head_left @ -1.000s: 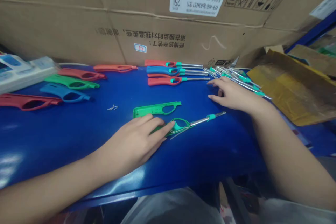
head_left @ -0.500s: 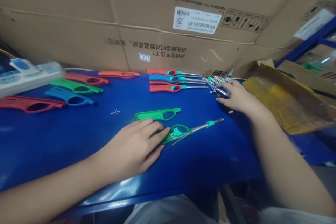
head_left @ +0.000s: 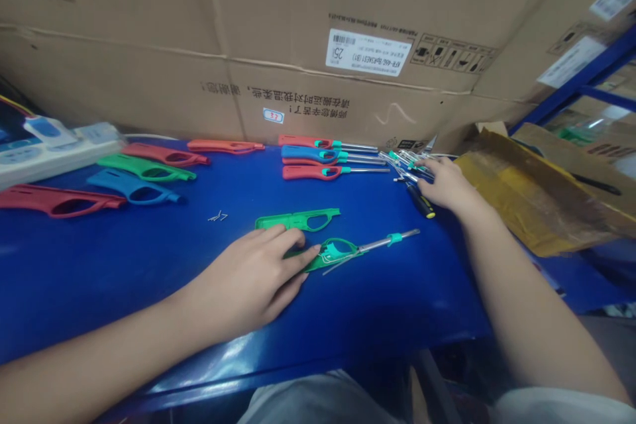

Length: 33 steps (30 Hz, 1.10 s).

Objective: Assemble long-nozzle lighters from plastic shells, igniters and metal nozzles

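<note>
My left hand (head_left: pixel 258 271) rests on the table, its fingers closed around the handle end of an opened green lighter half (head_left: pixel 318 264). Turquoise parts and thin wires lie inside that half, and a metal tube (head_left: pixel 377 244) with a turquoise collar sticks out to the right. Just behind it lies the matching green shell half (head_left: pixel 298 219). Farther right, my right hand (head_left: pixel 447 184) reaches into a pile of metal tubes and small parts (head_left: pixel 405 160), thumb and fingers apart. Beside its thumb is a black and yellow screwdriver (head_left: pixel 421 201).
Several red and blue long-nosed lighters (head_left: pixel 311 155) lie at the back. Coloured shells (head_left: pixel 134 185) and a white power strip (head_left: pixel 64 152) are on the left. A few tiny pins (head_left: pixel 217 216) lie mid-table. Cardboard (head_left: pixel 288 66) stands behind; a taped carton piece (head_left: pixel 527 205) is right.
My right hand has shifted slightly across the pile, and more of the screwdriver handle shows. My left hand stays on the green lighter half. The view has tilted up a little.
</note>
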Motion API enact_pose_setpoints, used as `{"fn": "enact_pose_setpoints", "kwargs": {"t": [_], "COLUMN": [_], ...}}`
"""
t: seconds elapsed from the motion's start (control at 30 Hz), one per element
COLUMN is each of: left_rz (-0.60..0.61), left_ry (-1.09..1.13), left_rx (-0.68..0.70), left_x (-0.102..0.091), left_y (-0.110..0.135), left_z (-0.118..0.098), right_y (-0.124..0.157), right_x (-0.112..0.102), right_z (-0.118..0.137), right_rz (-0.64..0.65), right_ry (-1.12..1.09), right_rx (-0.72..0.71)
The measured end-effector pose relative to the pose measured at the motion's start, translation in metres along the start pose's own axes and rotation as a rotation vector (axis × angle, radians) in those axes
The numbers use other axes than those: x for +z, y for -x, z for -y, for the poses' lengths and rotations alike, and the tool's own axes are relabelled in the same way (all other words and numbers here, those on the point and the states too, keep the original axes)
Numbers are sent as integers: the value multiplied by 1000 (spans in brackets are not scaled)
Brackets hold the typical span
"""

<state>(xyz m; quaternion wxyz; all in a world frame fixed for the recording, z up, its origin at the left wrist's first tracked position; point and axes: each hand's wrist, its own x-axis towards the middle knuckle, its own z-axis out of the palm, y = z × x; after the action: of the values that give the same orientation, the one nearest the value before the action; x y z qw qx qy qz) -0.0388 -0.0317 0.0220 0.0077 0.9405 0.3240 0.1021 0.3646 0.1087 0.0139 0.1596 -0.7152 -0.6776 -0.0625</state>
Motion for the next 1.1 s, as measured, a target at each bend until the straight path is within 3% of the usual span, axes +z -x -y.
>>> {"fn": "enact_pose_setpoints", "kwargs": {"t": [0.27,0.43,0.73,0.97,1.1], "left_rz": [-2,-5,-13,-5,-15], "left_ry": [-148,-144,-85,-76,-73], "left_rx": [43,47,34,39,44], "left_x": [1,2,0,1,0], "left_y": [-1,0,0,1,2], "left_z": [-3,-1,0,1,1], "right_y": [-7,-8,-12,-19,-18], "right_x": [6,1,-11,-22,-22], "right_z": [0,6,-3,-24,-32], "right_rz": [-141,-287,-417,-463,-411], "right_ry": [-107,-253,-355,-299,-235], "right_rx": [89,88,137,169,145]}}
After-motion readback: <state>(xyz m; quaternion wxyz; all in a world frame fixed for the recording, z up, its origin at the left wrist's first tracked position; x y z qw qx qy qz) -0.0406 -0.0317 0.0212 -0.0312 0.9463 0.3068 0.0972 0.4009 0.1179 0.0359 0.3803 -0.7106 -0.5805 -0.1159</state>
